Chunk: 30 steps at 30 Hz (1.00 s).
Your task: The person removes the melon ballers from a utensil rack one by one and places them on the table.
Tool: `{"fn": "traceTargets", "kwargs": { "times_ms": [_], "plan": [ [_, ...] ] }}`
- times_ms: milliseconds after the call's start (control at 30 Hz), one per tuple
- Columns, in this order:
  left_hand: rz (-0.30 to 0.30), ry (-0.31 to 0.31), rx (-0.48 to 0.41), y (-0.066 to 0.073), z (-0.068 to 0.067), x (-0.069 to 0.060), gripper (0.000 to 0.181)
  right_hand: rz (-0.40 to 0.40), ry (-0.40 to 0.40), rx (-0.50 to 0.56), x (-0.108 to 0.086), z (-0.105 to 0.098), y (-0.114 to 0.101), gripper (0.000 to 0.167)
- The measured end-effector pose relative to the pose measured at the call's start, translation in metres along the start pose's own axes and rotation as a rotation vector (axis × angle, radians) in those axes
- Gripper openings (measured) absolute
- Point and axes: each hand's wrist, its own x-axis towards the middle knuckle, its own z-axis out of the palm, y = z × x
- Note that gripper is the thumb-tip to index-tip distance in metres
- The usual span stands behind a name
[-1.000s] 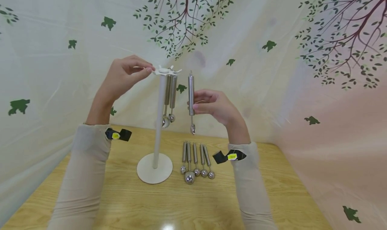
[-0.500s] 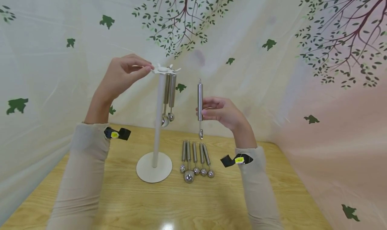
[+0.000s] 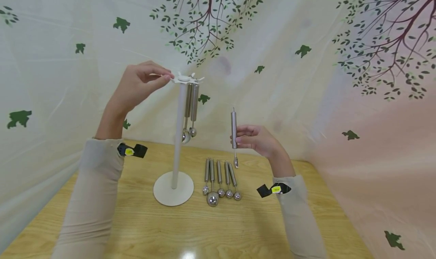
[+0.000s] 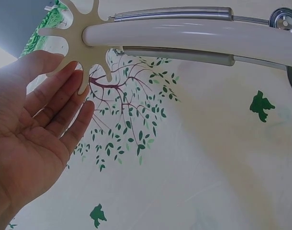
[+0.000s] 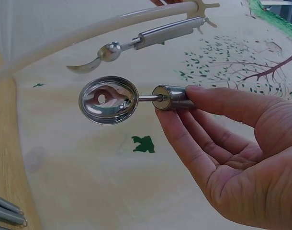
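Leaf-printed backdrop (image 3: 306,96) behind wooden desk (image 3: 153,228). Right hand (image 3: 257,140) pinches steel scoop (image 3: 233,126), aloft beside white stand (image 3: 177,138); left hand (image 3: 136,81) pinches stand's top. Scoop judged light, rigid, slippery; grip mid-handle.

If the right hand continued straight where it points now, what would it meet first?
The right hand, holding a melon baller, would probably first meet the scoops hanging on the white stand; depth is unclear.

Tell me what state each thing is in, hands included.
White stand: upright on the table.
Two utensils: hanging from the stand, heads down.
Held utensil: in the air, handle up, head down.
Five utensils: lying side by side on the table.
Left hand: pinching the stand's top edge.
Right hand: gripping the held utensil's handle.
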Motion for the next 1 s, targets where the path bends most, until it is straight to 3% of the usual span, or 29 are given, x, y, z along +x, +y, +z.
{"fn": "traceTargets", "kwargs": {
  "times_ms": [367, 633, 1000],
  "plan": [
    [0.006, -0.003, 0.021, 0.003, -0.001, 0.000, 0.021, 0.078, 0.009, 0.007, -0.010, -0.014, 0.033, 0.042],
    [-0.001, -0.039, 0.028, 0.005, -0.002, 0.002, 0.022, 0.140, 0.028, 0.037, -0.020, -0.025, 0.061, 0.036],
    [-0.016, -0.058, 0.017, 0.006, -0.004, 0.004, 0.022, 0.221, 0.033, 0.017, -0.027, -0.037, 0.092, 0.047]
  ]
}}
